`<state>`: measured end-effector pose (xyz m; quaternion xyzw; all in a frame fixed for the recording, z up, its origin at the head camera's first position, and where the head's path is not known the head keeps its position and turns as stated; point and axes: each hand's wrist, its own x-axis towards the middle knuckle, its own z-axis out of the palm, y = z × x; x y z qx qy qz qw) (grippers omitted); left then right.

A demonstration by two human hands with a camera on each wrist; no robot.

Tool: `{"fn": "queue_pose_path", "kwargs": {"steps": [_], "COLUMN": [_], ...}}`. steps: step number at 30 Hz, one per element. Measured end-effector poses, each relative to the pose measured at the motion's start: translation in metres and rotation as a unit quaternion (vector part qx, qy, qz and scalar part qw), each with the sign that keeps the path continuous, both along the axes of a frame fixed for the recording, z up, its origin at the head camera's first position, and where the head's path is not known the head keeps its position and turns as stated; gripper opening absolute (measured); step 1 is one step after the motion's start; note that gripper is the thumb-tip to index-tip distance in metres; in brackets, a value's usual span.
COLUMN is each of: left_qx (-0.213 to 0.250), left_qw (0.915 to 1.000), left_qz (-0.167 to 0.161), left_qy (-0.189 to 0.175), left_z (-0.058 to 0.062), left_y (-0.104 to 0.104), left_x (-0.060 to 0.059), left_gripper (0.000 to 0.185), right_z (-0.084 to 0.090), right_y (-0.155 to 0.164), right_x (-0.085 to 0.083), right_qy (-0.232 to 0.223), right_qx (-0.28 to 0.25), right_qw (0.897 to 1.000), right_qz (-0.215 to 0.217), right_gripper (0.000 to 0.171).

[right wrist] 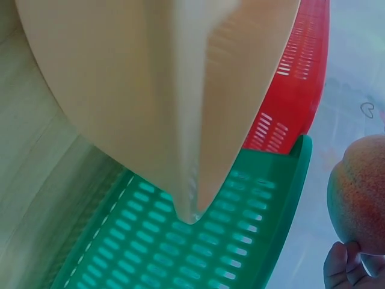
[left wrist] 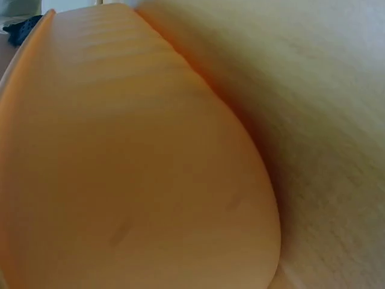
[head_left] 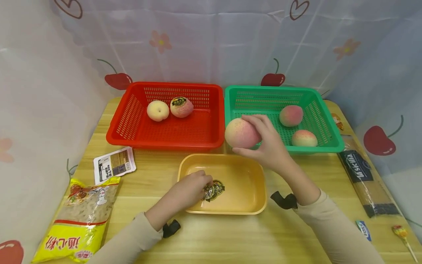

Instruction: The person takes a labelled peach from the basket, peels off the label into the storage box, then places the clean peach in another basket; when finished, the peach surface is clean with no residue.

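My right hand (head_left: 268, 146) grips a large pink-and-cream peach (head_left: 242, 134) between thumb and fingers, over the left front corner of the green basket (head_left: 336, 146). Part of that peach (right wrist: 361, 192) and some fingertips (right wrist: 337, 262) show at the right edge of the right wrist view. Inside the yellow tray (head_left: 245, 183), my left hand (head_left: 191, 189) bends its fingers down at several black-and-gold oval stickers (head_left: 215, 190). Its fingertips are hidden, so I cannot tell if they pinch a sticker. The tray's outer wall (left wrist: 150, 168) fills most of the left wrist view.
The red basket (head_left: 184, 134) holds a pale peach (head_left: 158, 110) and a stickered peach (head_left: 182, 110). Two peaches, one pinker (head_left: 291, 116) and one paler (head_left: 304, 138), lie in the green basket. Food packets (head_left: 82, 216) line the left; a noodle pack (head_left: 366, 179) and lollipop (head_left: 400, 231) lie right.
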<state>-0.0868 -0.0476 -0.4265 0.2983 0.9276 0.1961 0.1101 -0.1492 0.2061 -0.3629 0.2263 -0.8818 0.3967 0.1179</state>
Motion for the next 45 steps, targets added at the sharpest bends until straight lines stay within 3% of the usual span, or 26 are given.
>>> {"fn": "queue_pose_path", "kwargs": {"steps": [7, 13, 18, 23, 28, 32, 37, 45], "left_qx": [-0.016, 0.037, 0.077, 0.1, 0.084, 0.071, 0.05, 0.028], "left_qw": [0.9976, 0.9936, 0.985, 0.9679, 0.9519, 0.9413, 0.9359, 0.9341], "left_qz": [-0.005, 0.024, 0.096, 0.186, 0.271, 0.316, 0.342, 0.353], "left_qy": [0.067, 0.104, 0.121, 0.136, 0.117, 0.096, 0.069, 0.043], "left_z": [0.004, 0.031, 0.058, 0.071, 0.072, 0.069, 0.058, 0.045], "left_y": [0.0, -0.006, -0.029, -0.068, -0.111, -0.138, -0.156, -0.159], "left_x": [0.005, 0.004, -0.007, -0.025, -0.041, -0.049, -0.058, -0.065], "left_gripper": [0.024, 0.025, 0.039, 0.062, 0.093, 0.111, 0.121, 0.13], "right_z": [-0.001, -0.002, -0.003, -0.007, -0.012, -0.016, -0.02, -0.024], "right_y": [0.004, 0.013, 0.029, 0.051, 0.072, 0.087, 0.1, 0.107], "right_x": [0.0, 0.001, 0.0, -0.006, -0.017, -0.03, -0.048, -0.069], "right_qy": [0.007, -0.01, -0.009, -0.011, -0.057, -0.097, -0.138, -0.196], "right_qx": [-0.006, -0.011, -0.006, -0.004, -0.001, 0.028, 0.068, 0.146], "right_qw": [1.0, 1.0, 0.999, 0.997, 0.993, 0.986, 0.981, 0.967], "right_qz": [-0.004, -0.025, -0.045, -0.074, -0.107, -0.132, -0.118, -0.07], "right_gripper": [0.085, 0.089, 0.085, 0.083, 0.08, 0.083, 0.085, 0.071]}}
